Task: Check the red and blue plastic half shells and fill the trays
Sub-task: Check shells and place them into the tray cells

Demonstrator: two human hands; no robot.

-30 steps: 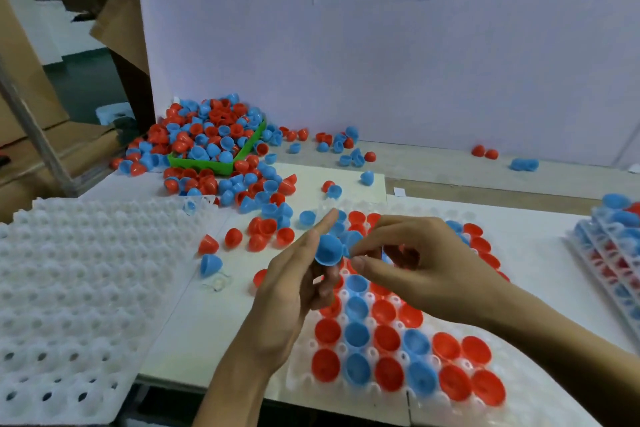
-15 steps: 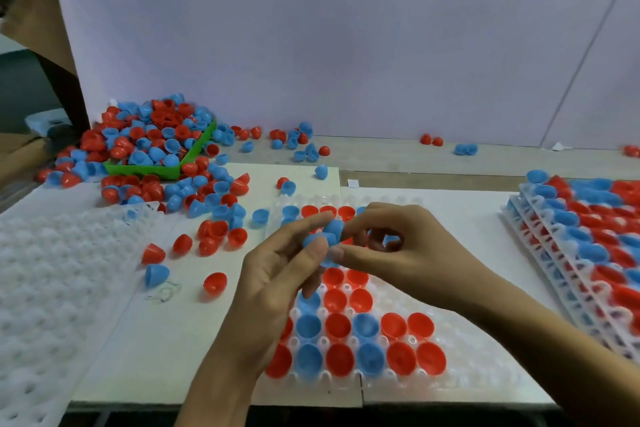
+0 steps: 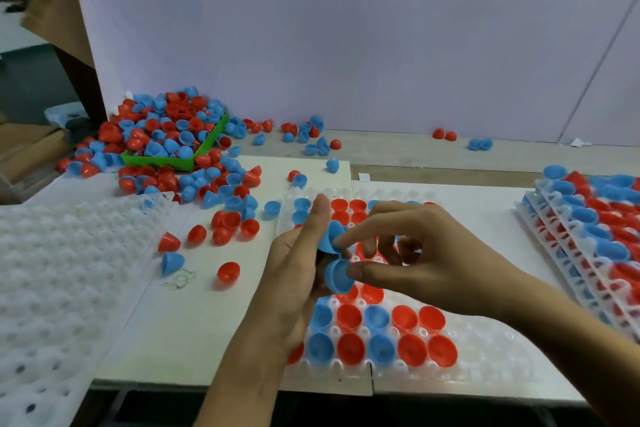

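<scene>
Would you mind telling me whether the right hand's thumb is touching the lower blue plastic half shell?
Touching. In the head view, the right hand's thumb tip presses the rim of the lower blue plastic half shell, with no gap visible.

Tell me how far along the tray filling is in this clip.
Done: filled trays are stacked at right, and the middle tray holds red and blue shells in its left part. In hand: both the left hand and right hand hold blue shells. Left: the middle tray's right side, the empty tray, and the pile.
</scene>
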